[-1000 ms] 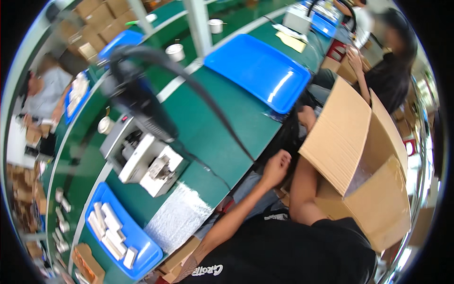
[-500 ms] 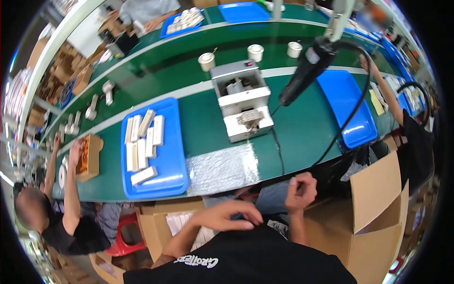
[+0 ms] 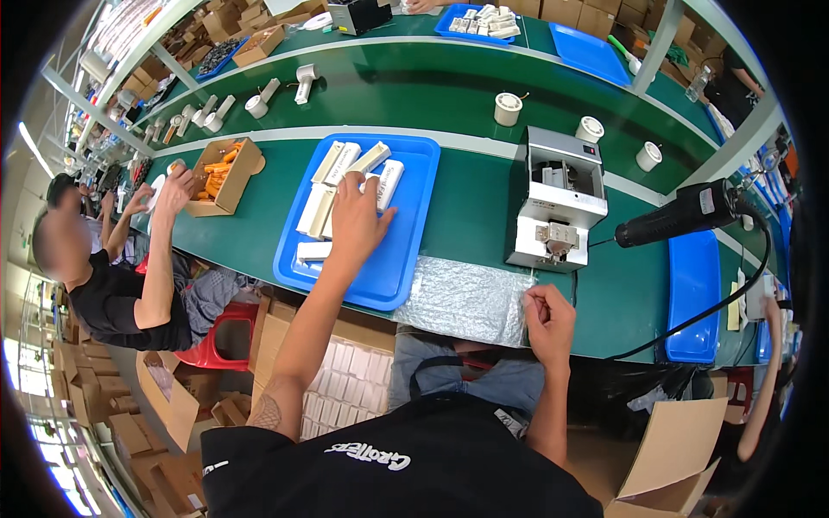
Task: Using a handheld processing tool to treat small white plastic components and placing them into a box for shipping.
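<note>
My left hand [image 3: 356, 226] is over a blue tray [image 3: 419, 186], fingers stretched and spread across several slim white boxes [image 3: 318, 207]. Its fingertips meet the boxes near an upright-printed one [image 3: 390, 184], and none is lifted. My right hand [image 3: 550, 326] is beside the right edge of a silvery bubble-wrap sheet [image 3: 466, 298]. Its fingers are curled together in a pinch, and whatever may be between them is hidden. Beyond that hand stands a grey and white bench machine [image 3: 561, 203] with a metal fixture at its front.
A black cylindrical tool [image 3: 678, 216] on a cable hangs at the right, by another blue tray [image 3: 693, 298]. White round parts [image 3: 508, 108] stand on the far strip. At left, a co-worker [image 3: 129, 276] sits near a carton of orange parts [image 3: 216, 181]. An open carton of white boxes [image 3: 350, 380] is below.
My left hand has gone from in front of my body out over the tray's boxes. My right hand has come up to the bubble wrap, still curled. The view has swung left.
</note>
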Demonstrator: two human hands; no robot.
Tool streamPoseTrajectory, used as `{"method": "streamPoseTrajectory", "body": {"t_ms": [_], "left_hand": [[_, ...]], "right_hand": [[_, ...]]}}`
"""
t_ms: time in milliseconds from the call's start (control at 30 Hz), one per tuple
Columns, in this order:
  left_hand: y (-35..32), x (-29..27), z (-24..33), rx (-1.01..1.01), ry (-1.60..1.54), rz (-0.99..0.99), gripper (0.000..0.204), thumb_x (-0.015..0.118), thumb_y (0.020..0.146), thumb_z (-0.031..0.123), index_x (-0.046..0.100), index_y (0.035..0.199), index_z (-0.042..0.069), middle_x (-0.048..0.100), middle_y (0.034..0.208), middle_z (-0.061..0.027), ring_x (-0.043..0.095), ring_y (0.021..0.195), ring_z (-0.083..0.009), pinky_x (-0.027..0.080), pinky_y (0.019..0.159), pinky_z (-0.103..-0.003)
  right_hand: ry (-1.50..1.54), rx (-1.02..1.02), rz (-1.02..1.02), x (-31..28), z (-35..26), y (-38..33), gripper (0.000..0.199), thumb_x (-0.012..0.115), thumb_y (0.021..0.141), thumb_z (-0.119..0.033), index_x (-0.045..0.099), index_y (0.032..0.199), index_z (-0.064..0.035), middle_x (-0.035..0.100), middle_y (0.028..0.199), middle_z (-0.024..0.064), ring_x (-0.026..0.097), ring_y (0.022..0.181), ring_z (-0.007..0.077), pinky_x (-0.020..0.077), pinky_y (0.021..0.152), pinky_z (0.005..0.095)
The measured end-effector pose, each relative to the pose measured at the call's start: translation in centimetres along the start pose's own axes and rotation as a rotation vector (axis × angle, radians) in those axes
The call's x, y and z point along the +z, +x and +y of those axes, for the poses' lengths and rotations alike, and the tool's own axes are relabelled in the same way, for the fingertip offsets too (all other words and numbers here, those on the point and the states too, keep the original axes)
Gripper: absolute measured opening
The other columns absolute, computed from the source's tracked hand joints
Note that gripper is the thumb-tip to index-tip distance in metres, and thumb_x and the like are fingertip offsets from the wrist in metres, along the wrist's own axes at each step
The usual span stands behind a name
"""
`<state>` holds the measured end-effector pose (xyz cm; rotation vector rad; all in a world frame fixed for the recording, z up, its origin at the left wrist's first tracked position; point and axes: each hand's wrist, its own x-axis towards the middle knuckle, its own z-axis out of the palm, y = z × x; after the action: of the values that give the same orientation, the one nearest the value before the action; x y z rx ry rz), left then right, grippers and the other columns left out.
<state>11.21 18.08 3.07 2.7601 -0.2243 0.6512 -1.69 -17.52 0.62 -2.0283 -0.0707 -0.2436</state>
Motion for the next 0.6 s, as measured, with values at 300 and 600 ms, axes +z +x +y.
{"method": "streamPoseTrajectory", "body": {"t_ms": [300, 600], "left_hand": [[0.7, 1.9, -0.5, 0.058, -0.033, 0.021, 0.046, 0.078, 0.080, 0.003, 0.060, 0.123, 0.002, 0.060, 0.115, -0.0227, 0.063, 0.108, -0.0447, 0.052, 0.092, -0.051], [0.5, -1.3, 1.2, 0.088, -0.268, -0.022, 0.029, 0.074, 0.090, 0.002, 0.070, 0.118, -0.003, 0.068, 0.121, -0.0251, 0.065, 0.117, -0.0452, 0.050, 0.105, -0.047]], "right_hand": [[-0.031, -0.097, 0.025, -0.1, 0.1, 0.0, 0.007, 0.073, 0.092, 0.000, 0.069, 0.098, -0.0008, 0.067, 0.083, 0.0124, 0.064, 0.068, 0.0261, 0.0512, 0.065, 0.0366], [0.058, -0.233, 0.105, -1.0, 2.3, -1.0, 0.012, 0.069, 0.098, -0.014, 0.069, 0.104, -0.0035, 0.071, 0.092, 0.0153, 0.071, 0.078, 0.0342, 0.0549, 0.071, 0.0443]]}}
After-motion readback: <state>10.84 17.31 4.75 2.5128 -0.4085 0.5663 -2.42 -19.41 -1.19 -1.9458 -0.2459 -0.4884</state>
